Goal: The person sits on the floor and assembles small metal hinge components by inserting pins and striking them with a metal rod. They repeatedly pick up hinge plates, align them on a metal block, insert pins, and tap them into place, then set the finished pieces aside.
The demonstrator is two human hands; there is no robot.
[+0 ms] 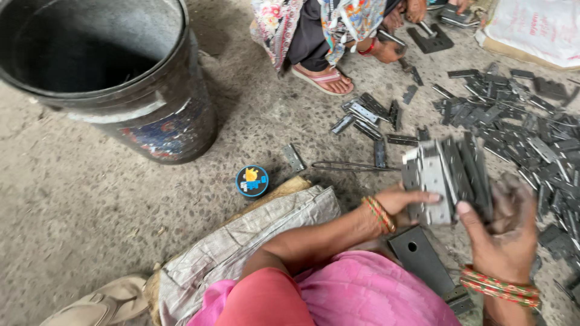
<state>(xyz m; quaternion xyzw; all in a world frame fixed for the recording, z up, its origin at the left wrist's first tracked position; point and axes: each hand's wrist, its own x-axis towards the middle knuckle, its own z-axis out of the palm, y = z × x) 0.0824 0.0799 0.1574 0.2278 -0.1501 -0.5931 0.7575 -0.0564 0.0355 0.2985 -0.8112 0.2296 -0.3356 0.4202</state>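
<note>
A stack of several grey metal hinges (446, 176) stands on edge between my two hands, above the floor. My left hand (399, 202) presses against its left side, thumb along the bottom. On the stack's right side my right hand (504, 226) grips it, thumb in front and fingers behind. Both wrists carry red and green bangles. A dark metal block with a hole (417, 256) lies on the floor just below the stack.
Loose hinges (513, 130) are scattered over the concrete floor to the right. A large black bucket (127, 90) stands upper left, a small round blue tin (252, 180) beside a grey sack (241, 241). Another person's sandalled foot (323, 77) and hand (386, 49) are ahead.
</note>
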